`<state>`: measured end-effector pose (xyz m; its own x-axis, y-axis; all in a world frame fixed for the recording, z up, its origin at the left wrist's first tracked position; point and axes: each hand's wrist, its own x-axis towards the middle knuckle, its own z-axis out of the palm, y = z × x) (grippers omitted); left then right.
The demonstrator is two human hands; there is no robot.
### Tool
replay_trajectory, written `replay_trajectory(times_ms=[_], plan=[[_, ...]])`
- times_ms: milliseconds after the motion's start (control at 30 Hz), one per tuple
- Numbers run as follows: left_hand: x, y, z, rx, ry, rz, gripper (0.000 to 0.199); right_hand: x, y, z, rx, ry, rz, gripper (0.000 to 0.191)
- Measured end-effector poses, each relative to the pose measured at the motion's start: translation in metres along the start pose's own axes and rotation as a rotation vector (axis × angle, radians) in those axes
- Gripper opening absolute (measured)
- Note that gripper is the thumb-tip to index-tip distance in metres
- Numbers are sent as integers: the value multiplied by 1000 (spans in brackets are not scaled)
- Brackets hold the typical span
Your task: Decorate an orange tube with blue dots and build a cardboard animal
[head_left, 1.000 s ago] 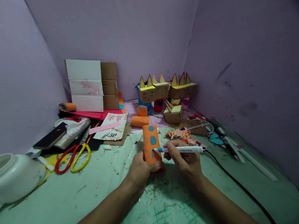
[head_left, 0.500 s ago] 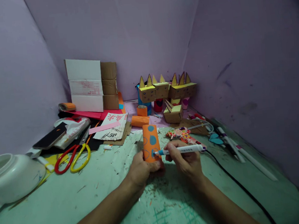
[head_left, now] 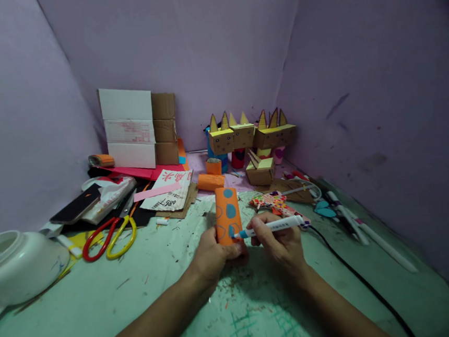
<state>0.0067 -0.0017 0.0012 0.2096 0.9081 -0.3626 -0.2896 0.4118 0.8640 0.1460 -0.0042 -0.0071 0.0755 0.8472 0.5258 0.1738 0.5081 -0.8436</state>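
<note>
My left hand [head_left: 212,253] is closed round the lower part of an orange paper tube [head_left: 222,213], its thumb across the front. Blue filled circles run down the tube's right side, and outlined unfilled ones show on its left. The lowest blue circle is partly filled. In my right hand [head_left: 280,242] is a white marker [head_left: 279,225] with a blue end, pinched between thumb and fingers. The marker's tip touches the tube at that partly filled circle.
Red and yellow scissors [head_left: 120,227] lie at the left beside a white pot [head_left: 24,267]. Cardboard animal heads [head_left: 222,141] stand at the back. Pens [head_left: 347,218] and a black cable [head_left: 360,277] lie at the right. Two orange tubes [head_left: 210,182] sit behind the held one.
The marker's tip has moved slightly down and right on the lowest circle, and its back end tilts higher. More blue shows in that circle. The left hand holds as before.
</note>
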Motion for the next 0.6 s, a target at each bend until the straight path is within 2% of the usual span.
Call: replay_trajectory(times_ms=[600], plan=[[-1, 2, 1, 7, 18, -13, 42, 3, -3, 0, -32, 4, 12, 25]])
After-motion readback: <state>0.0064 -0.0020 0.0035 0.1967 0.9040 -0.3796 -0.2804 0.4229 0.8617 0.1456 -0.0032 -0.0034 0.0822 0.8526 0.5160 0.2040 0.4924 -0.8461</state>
